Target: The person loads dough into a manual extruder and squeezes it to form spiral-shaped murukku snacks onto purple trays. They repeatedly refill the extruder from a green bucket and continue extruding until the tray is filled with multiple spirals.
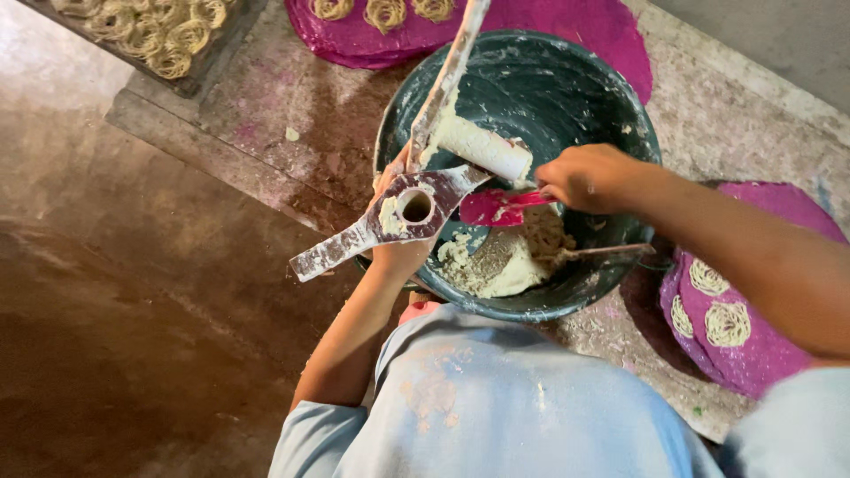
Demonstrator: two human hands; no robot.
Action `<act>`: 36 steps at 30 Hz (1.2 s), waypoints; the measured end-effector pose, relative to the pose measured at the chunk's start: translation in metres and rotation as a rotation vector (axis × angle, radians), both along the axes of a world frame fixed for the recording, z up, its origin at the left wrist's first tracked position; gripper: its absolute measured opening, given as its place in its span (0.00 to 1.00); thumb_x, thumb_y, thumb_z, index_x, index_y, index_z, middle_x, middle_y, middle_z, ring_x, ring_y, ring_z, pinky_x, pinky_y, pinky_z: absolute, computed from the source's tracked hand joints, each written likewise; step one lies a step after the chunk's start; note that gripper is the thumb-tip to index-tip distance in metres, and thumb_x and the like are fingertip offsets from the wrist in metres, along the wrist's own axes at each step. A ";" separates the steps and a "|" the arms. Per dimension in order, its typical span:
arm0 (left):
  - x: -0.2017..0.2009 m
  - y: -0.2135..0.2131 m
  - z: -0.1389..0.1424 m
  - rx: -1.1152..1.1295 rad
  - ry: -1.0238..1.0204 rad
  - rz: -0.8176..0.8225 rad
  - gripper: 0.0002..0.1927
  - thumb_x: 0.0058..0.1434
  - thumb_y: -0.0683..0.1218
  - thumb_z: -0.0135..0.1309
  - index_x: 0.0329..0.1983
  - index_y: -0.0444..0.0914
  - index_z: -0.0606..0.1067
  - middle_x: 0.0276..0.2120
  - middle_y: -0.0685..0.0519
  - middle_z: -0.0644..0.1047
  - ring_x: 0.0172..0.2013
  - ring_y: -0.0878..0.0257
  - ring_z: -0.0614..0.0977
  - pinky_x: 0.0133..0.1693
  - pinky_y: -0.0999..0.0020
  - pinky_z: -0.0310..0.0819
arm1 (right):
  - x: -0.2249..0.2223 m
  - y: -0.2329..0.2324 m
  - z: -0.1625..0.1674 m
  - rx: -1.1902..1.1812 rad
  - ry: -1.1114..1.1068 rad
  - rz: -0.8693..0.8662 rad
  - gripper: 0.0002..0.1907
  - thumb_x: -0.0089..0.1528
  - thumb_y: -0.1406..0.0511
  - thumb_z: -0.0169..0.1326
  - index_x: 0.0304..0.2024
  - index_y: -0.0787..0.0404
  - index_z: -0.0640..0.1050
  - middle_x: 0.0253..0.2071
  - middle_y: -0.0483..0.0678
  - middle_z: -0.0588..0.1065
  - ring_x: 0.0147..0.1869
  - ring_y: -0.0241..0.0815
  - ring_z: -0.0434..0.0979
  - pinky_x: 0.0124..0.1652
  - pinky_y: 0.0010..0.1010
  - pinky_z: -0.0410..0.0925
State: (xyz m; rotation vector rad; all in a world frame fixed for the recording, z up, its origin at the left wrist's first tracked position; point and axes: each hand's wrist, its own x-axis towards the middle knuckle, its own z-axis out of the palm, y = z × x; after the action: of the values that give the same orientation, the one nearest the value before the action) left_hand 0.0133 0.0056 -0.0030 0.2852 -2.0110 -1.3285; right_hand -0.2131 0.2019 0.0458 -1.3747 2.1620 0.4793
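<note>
My left hand (pixel 398 252) grips a dough-smeared metal press (pixel 390 219) with a round open barrel, held over the near left rim of a dark green bowl (pixel 611 106). A dough-coated plunger (pixel 474 146) on a long handle angles up from the press. My right hand (pixel 584 177) holds a pink scraper (pixel 496 208) smeared with dough, its blade pointing at the press. Pale dough (pixel 505 261) lies at the bottom of the bowl, with a thin stick resting in it.
Pink round mats (pixel 761 345) with coiled dough spirals (pixel 726 323) lie to the right and behind the bowl (pixel 567 26). A tray of coiled noodles (pixel 150 31) sits at the top left. The bowl stands on a stone slab (pixel 266 124); brown floor (pixel 115 336) lies to the left.
</note>
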 end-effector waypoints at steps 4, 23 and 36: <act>0.000 -0.003 -0.005 -0.127 -0.031 0.065 0.21 0.59 0.43 0.67 0.54 0.41 0.73 0.53 0.48 0.77 0.50 0.52 0.79 0.53 0.61 0.74 | -0.038 -0.029 -0.039 -0.118 0.077 0.102 0.23 0.55 0.68 0.52 0.54 0.58 0.77 0.48 0.58 0.76 0.46 0.63 0.80 0.39 0.51 0.74; -0.007 -0.001 -0.001 -0.131 -0.032 0.095 0.32 0.59 0.43 0.65 0.67 0.37 0.69 0.53 0.47 0.77 0.50 0.50 0.79 0.54 0.58 0.74 | -0.012 -0.052 -0.027 -0.521 -0.016 0.241 0.18 0.59 0.58 0.56 0.48 0.57 0.81 0.41 0.52 0.79 0.46 0.52 0.79 0.49 0.42 0.68; -0.007 0.001 -0.003 -0.088 -0.032 0.085 0.31 0.61 0.44 0.65 0.66 0.37 0.69 0.54 0.45 0.77 0.50 0.52 0.80 0.53 0.60 0.75 | -0.012 -0.048 -0.078 -0.678 -0.011 0.356 0.08 0.60 0.61 0.57 0.39 0.55 0.81 0.37 0.52 0.78 0.48 0.53 0.78 0.56 0.51 0.65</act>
State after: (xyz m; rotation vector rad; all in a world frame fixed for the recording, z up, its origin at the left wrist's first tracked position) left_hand 0.0059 0.0066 -0.0060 0.3492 -2.0544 -1.1867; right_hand -0.2248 0.1538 -0.0326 -2.1285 2.1646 -0.1738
